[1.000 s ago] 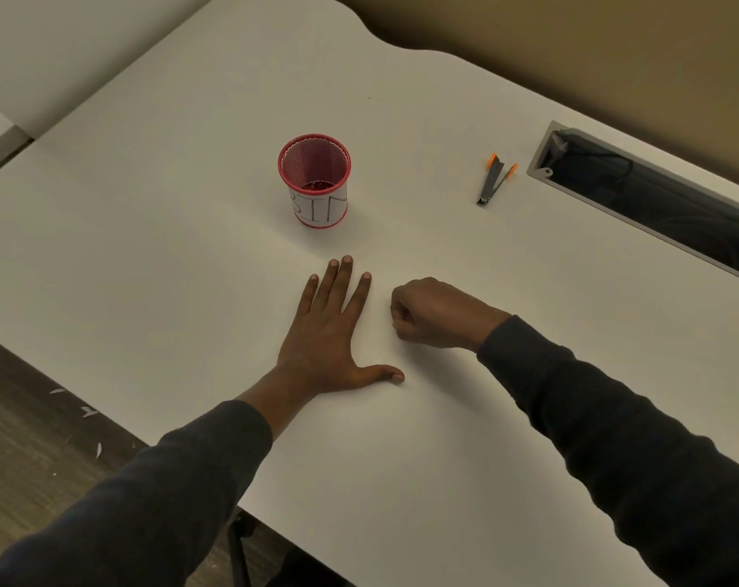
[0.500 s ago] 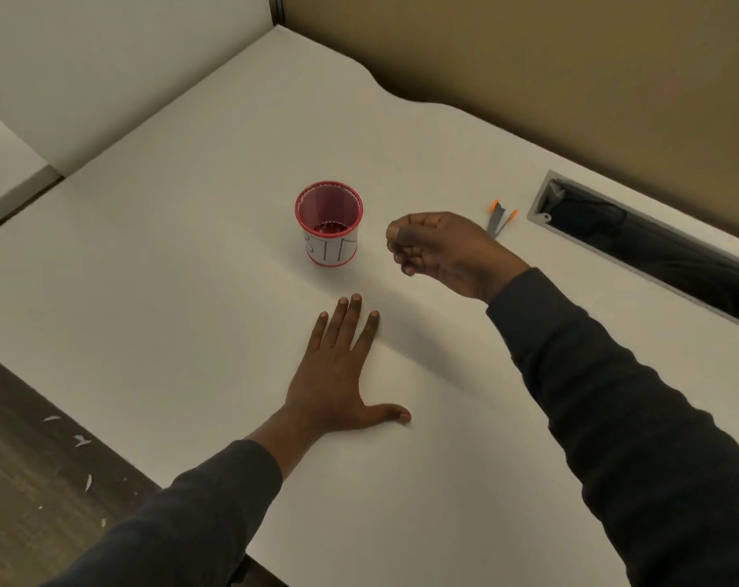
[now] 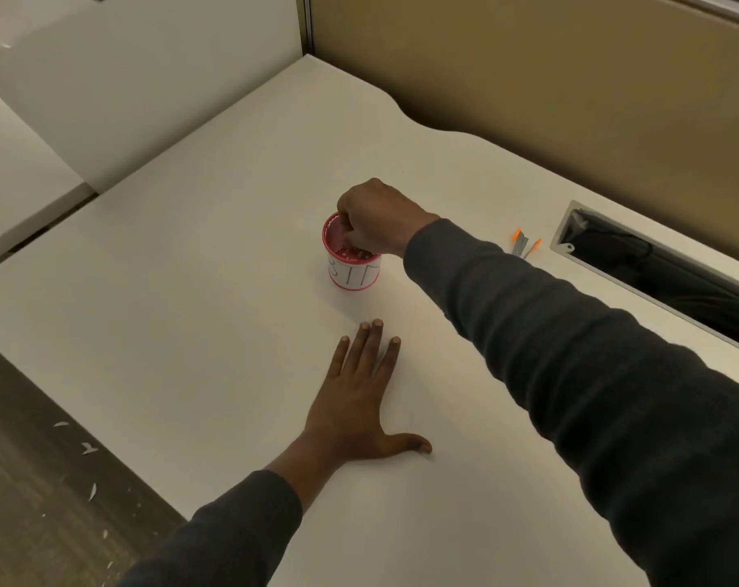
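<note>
The red mesh cup (image 3: 352, 271) stands upright near the middle of the worktop (image 3: 189, 290), with a white paper band carrying pen strokes round its lower wall. It looks light and stiff, probably thin wire mesh, so a knock at the rim would likely tip or slide it. The safest hold would be round the wall at the band, thumb on one side and fingers on the other, rather than by the rim.

The right hand (image 3: 376, 218) hangs over the cup's mouth, knuckles up and wrist bent downward, with the dark-sleeved arm reaching in from the near right. Its fingers (image 3: 347, 233) are curled and bunched, tips dipping just inside the rim. Whether they pinch something small cannot be told, as nothing shows between them.

The left hand (image 3: 355, 400) lies flat on the worktop nearer than the cup, fingers straight and released, thumb out to the right, holding nothing.

At the far right an orange-tipped tool (image 3: 524, 244) lies beside a cable slot (image 3: 564, 247), well apart from the cup.
</note>
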`<state>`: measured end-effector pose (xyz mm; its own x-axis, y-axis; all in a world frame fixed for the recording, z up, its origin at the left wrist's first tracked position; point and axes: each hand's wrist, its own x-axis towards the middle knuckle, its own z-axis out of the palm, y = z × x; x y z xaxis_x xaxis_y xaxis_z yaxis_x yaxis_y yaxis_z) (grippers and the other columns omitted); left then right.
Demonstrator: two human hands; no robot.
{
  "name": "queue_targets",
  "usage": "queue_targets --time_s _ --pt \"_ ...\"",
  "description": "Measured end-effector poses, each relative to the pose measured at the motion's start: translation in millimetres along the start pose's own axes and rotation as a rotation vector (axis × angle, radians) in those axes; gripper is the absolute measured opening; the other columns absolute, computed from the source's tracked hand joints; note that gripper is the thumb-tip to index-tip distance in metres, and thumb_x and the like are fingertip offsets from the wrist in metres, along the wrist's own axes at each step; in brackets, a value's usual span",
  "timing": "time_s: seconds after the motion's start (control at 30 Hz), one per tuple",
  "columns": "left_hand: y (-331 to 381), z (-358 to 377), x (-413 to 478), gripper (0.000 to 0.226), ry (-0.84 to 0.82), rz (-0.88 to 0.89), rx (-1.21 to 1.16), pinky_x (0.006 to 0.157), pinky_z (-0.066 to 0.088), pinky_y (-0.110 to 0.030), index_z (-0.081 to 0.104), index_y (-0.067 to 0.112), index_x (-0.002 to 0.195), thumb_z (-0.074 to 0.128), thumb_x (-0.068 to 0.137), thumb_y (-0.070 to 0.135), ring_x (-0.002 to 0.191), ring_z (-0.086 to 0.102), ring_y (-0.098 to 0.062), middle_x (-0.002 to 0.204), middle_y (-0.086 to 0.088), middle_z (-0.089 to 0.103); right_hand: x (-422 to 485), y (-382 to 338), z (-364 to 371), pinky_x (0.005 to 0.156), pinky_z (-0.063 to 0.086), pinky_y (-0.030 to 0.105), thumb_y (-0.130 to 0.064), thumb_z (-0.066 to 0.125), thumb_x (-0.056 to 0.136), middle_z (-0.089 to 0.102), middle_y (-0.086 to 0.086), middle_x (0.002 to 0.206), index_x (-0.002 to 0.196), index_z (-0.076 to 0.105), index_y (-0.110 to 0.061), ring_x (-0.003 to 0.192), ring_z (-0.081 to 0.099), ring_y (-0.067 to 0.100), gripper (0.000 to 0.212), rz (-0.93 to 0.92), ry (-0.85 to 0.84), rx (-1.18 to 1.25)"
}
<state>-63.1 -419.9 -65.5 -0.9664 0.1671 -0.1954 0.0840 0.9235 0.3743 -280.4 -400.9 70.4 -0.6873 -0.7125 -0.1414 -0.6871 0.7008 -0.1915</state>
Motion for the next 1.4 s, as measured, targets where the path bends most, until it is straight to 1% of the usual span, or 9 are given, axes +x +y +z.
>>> queue_targets --time_s 0.27,0.33,0.43,0.6,0.77,0.9,1.0,1.27,1.4 --pt "0 0 0 0.140 0.015 0.003 0.001 0.130 -0.008 -0.050 -0.019 0.024 0.163 0.043 0.066 0.103 0.154 -0.035 -0.024 0.167 -0.004 -0.035 -10 7 0 0.071 0.053 0.030 -0.022 0.064 0.090 0.067 0.006 0.105 0.109 0.067 -0.010 0.091 0.062 0.021 0.023 -0.055 0.061 0.008" --pt "-1 0 0 0.140 0.010 0.004 0.010 0.130 -0.007 -0.050 -0.020 0.025 0.162 0.042 0.065 0.104 0.154 -0.035 -0.024 0.167 -0.004 -0.036 -20 12 -5 0.063 0.044 0.018 -0.022 0.065 0.090 0.062 -0.001 0.105 0.114 0.064 -0.016 0.091 0.056 0.014 0.024 -0.013 0.056 0.177" --pt "-2 1 0 0.141 0.010 0.003 0.015 0.131 -0.006 -0.051 -0.021 0.024 0.162 0.040 0.064 0.105 0.154 -0.034 -0.024 0.168 -0.005 -0.035 -51 24 -14 0.061 0.046 0.016 -0.029 0.066 0.091 0.064 -0.010 0.094 0.113 0.065 -0.022 0.082 0.060 0.006 0.023 0.091 0.116 0.521" --pt "-1 1 0 0.142 0.024 0.003 0.046 0.131 -0.002 -0.052 -0.016 0.021 0.164 0.037 0.063 0.106 0.156 -0.030 -0.026 0.169 -0.008 -0.032 -132 65 10 0.075 0.057 0.025 -0.032 0.062 0.094 0.072 -0.010 0.092 0.104 0.071 -0.022 0.084 0.068 0.006 0.017 0.262 0.203 0.765" --pt "0 3 0 0.143 0.051 0.004 0.057 0.131 0.002 -0.054 -0.009 0.018 0.165 0.034 0.062 0.107 0.159 -0.023 -0.028 0.171 -0.011 -0.023 -232 80 84 0.091 0.050 0.019 -0.042 0.061 0.094 0.068 -0.009 0.119 0.122 0.066 -0.024 0.106 0.063 0.004 0.034 0.522 0.306 0.615" --pt "1 4 1 0.142 0.058 0.010 0.069 0.131 0.002 -0.055 -0.006 0.017 0.166 0.033 0.063 0.107 0.159 -0.021 -0.028 0.172 -0.011 -0.020 -296 76 145 0.120 0.021 0.036 -0.054 0.043 0.097 0.029 0.009 0.160 0.152 0.032 -0.008 0.148 0.025 0.024 0.072 0.668 0.238 0.283" --pt "1 4 0 0.143 0.061 0.006 0.073 0.131 0.003 -0.055 -0.005 0.017 0.166 0.030 0.062 0.108 0.160 -0.019 -0.028 0.172 -0.011 -0.019 -312 72 171 0.123 0.005 0.047 -0.061 0.025 0.099 -0.006 0.010 0.165 0.157 0.001 -0.007 0.152 -0.006 0.027 0.083 0.766 0.164 0.180" --pt "-1 7 0 0.141 0.098 0.028 0.082 0.130 0.006 -0.056 0.001 0.015 0.166 0.029 0.063 0.107 0.161 -0.014 -0.030 0.174 -0.012 -0.013 -283 29 178 0.123 -0.002 0.046 -0.051 0.024 0.101 -0.017 0.009 0.164 0.156 -0.007 -0.009 0.150 -0.019 0.022 0.076 0.486 0.114 0.154" --pt "-3 9 1 0.137 0.105 0.037 0.092 0.130 0.009 -0.057 0.001 0.016 0.166 0.028 0.066 0.105 0.161 -0.012 -0.030 0.174 -0.013 -0.012 -277 12 176 0.124 0.004 0.041 -0.043 0.024 0.102 -0.003 0.003 0.166 0.158 0.006 -0.013 0.152 -0.010 0.016 0.066 0.265 0.095 0.224"
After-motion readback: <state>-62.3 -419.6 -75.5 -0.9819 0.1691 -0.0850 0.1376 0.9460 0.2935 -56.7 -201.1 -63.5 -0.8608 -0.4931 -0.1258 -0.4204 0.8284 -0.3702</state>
